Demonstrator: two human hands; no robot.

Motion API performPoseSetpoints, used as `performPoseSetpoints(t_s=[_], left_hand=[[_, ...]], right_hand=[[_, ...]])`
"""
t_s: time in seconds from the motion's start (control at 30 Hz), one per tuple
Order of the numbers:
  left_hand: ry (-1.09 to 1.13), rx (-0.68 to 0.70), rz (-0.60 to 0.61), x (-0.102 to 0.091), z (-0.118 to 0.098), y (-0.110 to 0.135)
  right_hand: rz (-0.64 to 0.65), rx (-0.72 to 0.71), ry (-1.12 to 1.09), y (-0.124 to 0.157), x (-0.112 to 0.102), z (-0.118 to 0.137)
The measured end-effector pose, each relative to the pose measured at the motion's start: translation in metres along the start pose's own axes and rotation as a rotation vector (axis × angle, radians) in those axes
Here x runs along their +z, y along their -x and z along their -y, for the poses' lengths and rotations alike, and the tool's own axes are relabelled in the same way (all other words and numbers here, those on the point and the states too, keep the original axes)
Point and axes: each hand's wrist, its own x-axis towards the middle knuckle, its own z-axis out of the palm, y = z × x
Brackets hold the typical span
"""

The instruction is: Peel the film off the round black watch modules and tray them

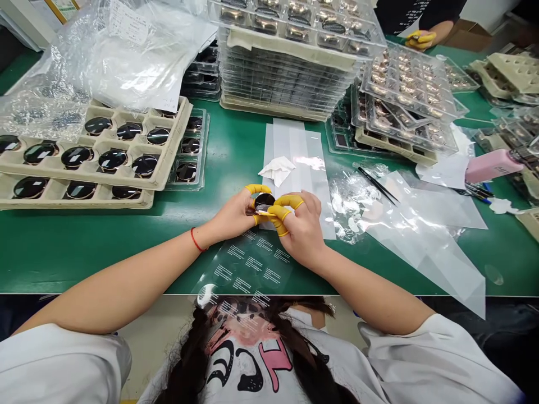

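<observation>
My left hand (229, 214) and my right hand (301, 229), both with yellow finger cots, hold a round glossy black disc (264, 200) between their fingertips. A small clear film piece (261, 209) lies across the disc's near side, pinched by my fingers. Much of the disc's edge is hidden by my fingers. A printed clear plastic sheet (244, 269) lies under my wrists. A crumpled white wipe (277, 170) rests beyond my hands on a translucent strip (295, 146).
Pulp trays of black discs (96, 168) sit left on the green mat (105, 264). A tall blister-tray stack (286, 73) stands ahead, with more trays right. Tweezers (378, 185) lie on plastic film. A pink bottle (492, 166) lies right. A co-worker's hand (420, 39) rests far right.
</observation>
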Motion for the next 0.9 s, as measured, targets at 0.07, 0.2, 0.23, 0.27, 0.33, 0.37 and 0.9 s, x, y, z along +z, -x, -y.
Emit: performPoseSetpoints(t_s=[0.07, 0.2, 0.23, 0.27, 0.33, 0.37, 0.9], left_hand=[[0.009, 0.008, -0.003, 0.001, -0.001, 0.000], [0.032, 0.024, 0.004, 0.002, 0.004, 0.001], [0.037, 0.031, 0.001, 0.002, 0.007, 0.001], [0.039, 0.043, -0.007, 0.001, 0.009, 0.001], [0.032, 0.069, -0.023, 0.001, 0.014, 0.001], [0.028, 0.084, -0.028, 0.001, 0.015, 0.000], [0.091, 0.069, 0.018, 0.004, 0.007, -0.003]], right_hand=[[0.004, 0.002, -0.008, 0.000, 0.003, -0.003], [0.030, 0.049, -0.056, -0.003, 0.011, -0.008], [0.037, 0.060, -0.071, -0.005, 0.013, -0.010], [0.046, 0.068, -0.082, -0.007, 0.014, -0.011], [0.067, 0.079, -0.086, -0.011, 0.017, -0.013], [0.074, 0.084, -0.080, -0.013, 0.018, -0.013], [0.154, 0.256, -0.135, -0.029, 0.021, -0.019]])
